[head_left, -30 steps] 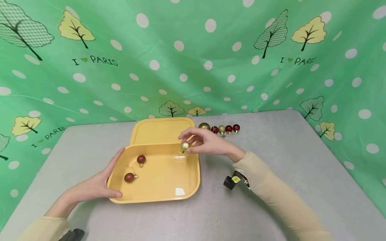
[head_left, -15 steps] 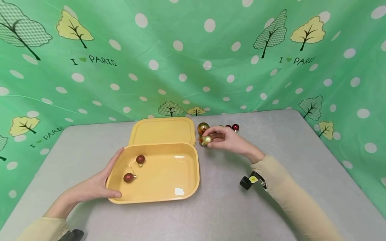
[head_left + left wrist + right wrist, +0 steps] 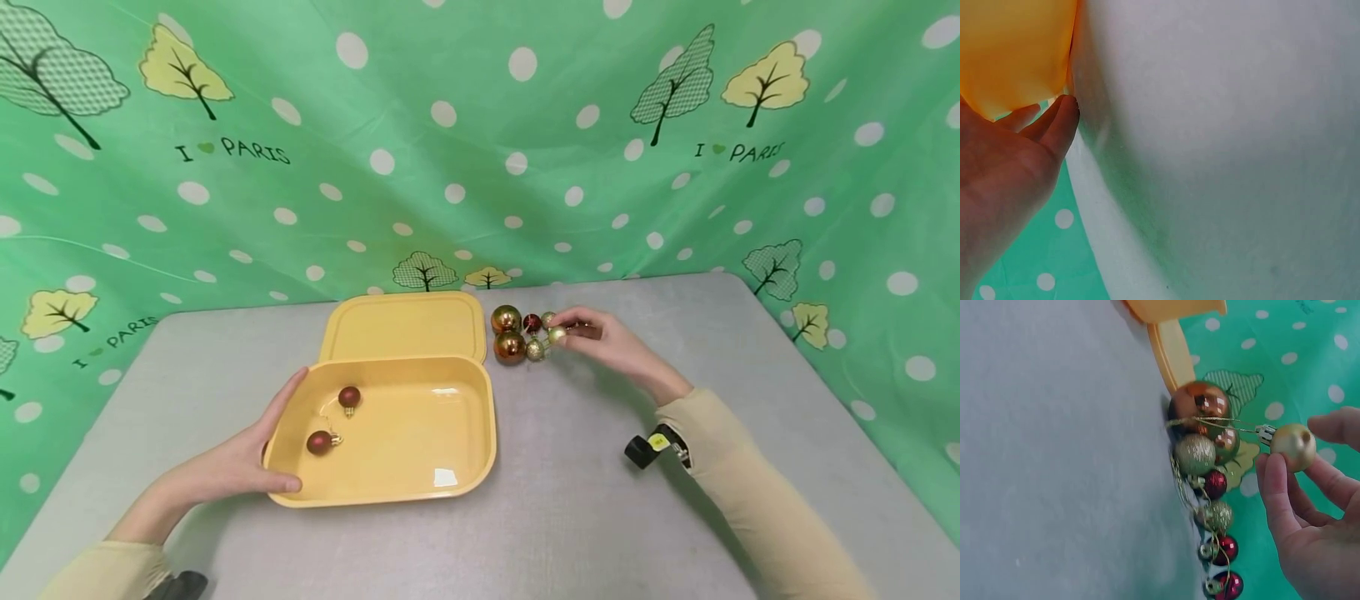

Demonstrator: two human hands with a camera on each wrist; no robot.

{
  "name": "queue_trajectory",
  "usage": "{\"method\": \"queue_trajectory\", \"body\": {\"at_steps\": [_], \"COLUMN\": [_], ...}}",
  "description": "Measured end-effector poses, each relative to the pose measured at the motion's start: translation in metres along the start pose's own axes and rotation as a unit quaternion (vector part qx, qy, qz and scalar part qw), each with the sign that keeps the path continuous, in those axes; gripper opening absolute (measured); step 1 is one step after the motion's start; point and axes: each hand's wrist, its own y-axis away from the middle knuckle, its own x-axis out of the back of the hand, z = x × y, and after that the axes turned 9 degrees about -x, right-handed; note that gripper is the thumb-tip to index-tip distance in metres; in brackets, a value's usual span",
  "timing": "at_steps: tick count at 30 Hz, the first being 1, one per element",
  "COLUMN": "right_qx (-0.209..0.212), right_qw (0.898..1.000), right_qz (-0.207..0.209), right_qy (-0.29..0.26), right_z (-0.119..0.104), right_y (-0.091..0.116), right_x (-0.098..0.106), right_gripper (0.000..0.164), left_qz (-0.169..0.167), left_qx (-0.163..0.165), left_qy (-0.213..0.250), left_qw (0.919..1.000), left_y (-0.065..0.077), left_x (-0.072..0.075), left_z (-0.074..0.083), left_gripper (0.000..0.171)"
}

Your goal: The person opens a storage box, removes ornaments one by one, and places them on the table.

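On the table stands a yellow plastic box (image 3: 405, 433) with two matte dark-red baubles inside, one bauble (image 3: 349, 397) behind the other bauble (image 3: 319, 442). My left hand (image 3: 225, 462) grips the box's left end, thumb at the front rim, fingers along the outer wall. Between the fingertips of my right hand (image 3: 626, 350) is a small matte gold bauble (image 3: 1293, 448), pinched, with its cord hanging toward the row. Close by lie two large shiny copper-gold baubles, one of them the front bauble (image 3: 510, 347), a glittery gold bauble (image 3: 535, 349) and a red bauble (image 3: 532, 322).
Behind the box lies a flat yellow lid (image 3: 405, 325). In the right wrist view, another glittery bauble (image 3: 1217, 516) and shiny red baubles, including the end bauble (image 3: 1229, 585), line up with looped gold cords. A green polka-dot cloth (image 3: 480, 167) hangs at the back.
My right hand has carried the gold bauble from above the box's back right corner rightward to the bauble group. The left hand and the box stay in place.
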Motion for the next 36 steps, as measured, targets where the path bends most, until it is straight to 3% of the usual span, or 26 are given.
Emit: {"method": "queue_trajectory", "body": {"at_steps": [13, 22, 36], "right_qx": [0.003, -0.027, -0.062], "right_qw": [0.998, 0.995, 0.984], "right_qz": [0.053, 0.064, 0.089], "right_qy": [-0.013, 0.068, 0.143], "right_z": [0.006, 0.019, 0.023], "right_y": [-0.005, -0.013, -0.017], "right_x": [0.017, 0.002, -0.017], "right_gripper": [0.032, 0.032, 0.028], "left_qz": [-0.002, -0.002, -0.003], "left_qx": [-0.007, -0.01, -0.009], "left_qy": [0.006, 0.0, -0.003], "left_qw": [1.0, 0.9999, 1.0], "left_y": [0.0, -0.001, -0.001], "left_x": [0.001, 0.001, 0.001], "left_z": [0.001, 0.001, 0.0], "left_gripper": [0.124, 0.124, 0.123]}}
